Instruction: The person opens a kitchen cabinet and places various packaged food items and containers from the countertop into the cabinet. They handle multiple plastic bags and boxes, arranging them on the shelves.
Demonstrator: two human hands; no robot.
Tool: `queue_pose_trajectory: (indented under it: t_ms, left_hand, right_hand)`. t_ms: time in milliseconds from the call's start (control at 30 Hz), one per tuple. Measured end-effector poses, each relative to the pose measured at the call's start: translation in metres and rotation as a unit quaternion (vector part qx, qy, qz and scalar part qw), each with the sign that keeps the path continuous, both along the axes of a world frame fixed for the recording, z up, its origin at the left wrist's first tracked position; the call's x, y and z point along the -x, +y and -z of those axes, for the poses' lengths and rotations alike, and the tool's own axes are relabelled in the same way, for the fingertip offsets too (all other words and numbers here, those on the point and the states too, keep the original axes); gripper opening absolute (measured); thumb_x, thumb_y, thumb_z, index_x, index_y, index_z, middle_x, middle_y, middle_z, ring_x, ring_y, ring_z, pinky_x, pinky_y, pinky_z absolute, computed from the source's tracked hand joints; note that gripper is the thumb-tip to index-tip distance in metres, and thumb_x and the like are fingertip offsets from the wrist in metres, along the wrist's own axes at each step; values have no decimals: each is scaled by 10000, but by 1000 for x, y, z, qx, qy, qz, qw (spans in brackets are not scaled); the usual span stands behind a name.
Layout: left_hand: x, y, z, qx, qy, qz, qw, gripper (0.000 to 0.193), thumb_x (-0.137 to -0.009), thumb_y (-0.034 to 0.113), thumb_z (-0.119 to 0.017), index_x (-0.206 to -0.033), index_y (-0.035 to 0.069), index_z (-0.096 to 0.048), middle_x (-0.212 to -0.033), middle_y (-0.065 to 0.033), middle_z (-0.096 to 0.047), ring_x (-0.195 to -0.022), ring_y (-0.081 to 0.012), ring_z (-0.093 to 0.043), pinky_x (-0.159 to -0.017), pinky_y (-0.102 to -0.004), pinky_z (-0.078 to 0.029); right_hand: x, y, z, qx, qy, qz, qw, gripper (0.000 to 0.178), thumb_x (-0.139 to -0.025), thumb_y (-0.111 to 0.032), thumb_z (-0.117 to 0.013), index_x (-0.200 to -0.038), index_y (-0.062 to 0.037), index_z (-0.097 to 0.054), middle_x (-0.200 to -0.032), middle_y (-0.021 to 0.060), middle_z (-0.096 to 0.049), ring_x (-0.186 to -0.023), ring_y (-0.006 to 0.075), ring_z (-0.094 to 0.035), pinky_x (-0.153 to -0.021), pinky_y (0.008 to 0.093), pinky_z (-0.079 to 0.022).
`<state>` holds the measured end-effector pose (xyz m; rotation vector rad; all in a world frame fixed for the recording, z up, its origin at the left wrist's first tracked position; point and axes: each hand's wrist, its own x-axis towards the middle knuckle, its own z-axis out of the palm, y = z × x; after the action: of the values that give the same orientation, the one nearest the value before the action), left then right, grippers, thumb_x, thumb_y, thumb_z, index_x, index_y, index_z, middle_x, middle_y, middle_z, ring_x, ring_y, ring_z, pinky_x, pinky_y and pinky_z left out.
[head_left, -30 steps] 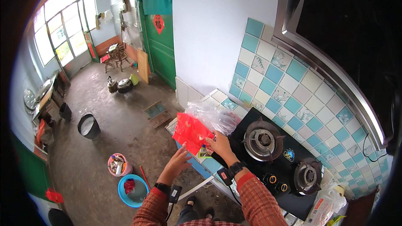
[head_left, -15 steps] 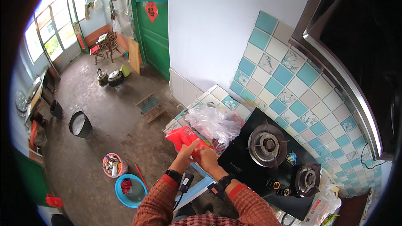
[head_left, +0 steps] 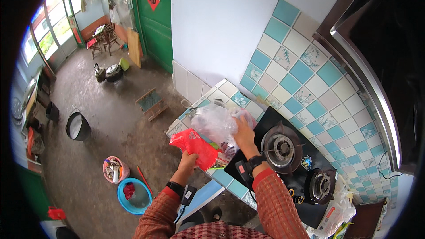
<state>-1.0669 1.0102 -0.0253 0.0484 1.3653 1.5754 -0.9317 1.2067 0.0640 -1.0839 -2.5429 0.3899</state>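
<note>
My left hand (head_left: 189,160) pinches the lower edge of a red plastic bag (head_left: 195,147), which lies spread over the near left corner of the tiled counter (head_left: 177,128). Behind and to the right of it sits a crumpled clear plastic bag (head_left: 212,121) with reddish contents dimly visible. My right hand (head_left: 245,136) reaches onto this clear bag, its fingers curled into the film on the right side. Other small packets poke out from under the two bags, partly hidden.
A black gas stove (head_left: 261,168) with two burners adjoins the bags on the right, under a dark range hood (head_left: 372,75). On the floor at left are a blue basin (head_left: 124,208), a pink basket (head_left: 107,172), a black bucket (head_left: 84,132) and a small stool (head_left: 152,105).
My hands were together at the red bag; now they are apart. The right has moved away to the clear bag, while the left keeps the red bag, now spread flatter.
</note>
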Motion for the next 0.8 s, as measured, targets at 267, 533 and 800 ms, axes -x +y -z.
queue_pose_trajectory:
  t_ms: [267, 533, 800]
  left_hand:
    - [10, -8, 14, -29, -24, 23, 999, 304, -771, 25, -507, -1070, 34, -559, -894, -58, -639, -718, -193, -643, -544, -330, -528]
    - [12, -5, 24, -25, -24, 47, 998, 284, -776, 58, -529, -1055, 38, -575, -906, -49, -645, -740, -179, -639, -583, -333, -520]
    - [13, -5, 20, -54, -27, 56, 997, 303, -780, 1, -510, -1078, 15, -558, -948, -66, -633, -782, -200, -634, -632, -351, -524]
  right_hand:
    - [-2, 77, 6, 172, 346, 197, 901, 212, -822, -51, -530, -1004, 40, -588, -809, 186, -640, -737, 347, -638, -630, 411, -494]
    - [4, 71, -45, 383, 590, 144, 696, 180, -872, -28, -440, -1029, 44, -491, -711, 127, -549, -579, 233, -588, -474, 419, -529]
    - [-28, 36, -133, 401, 645, 102, 642, 305, -812, 77, -440, -1088, -19, -529, -857, 76, -588, -708, 185, -579, -625, 359, -522]
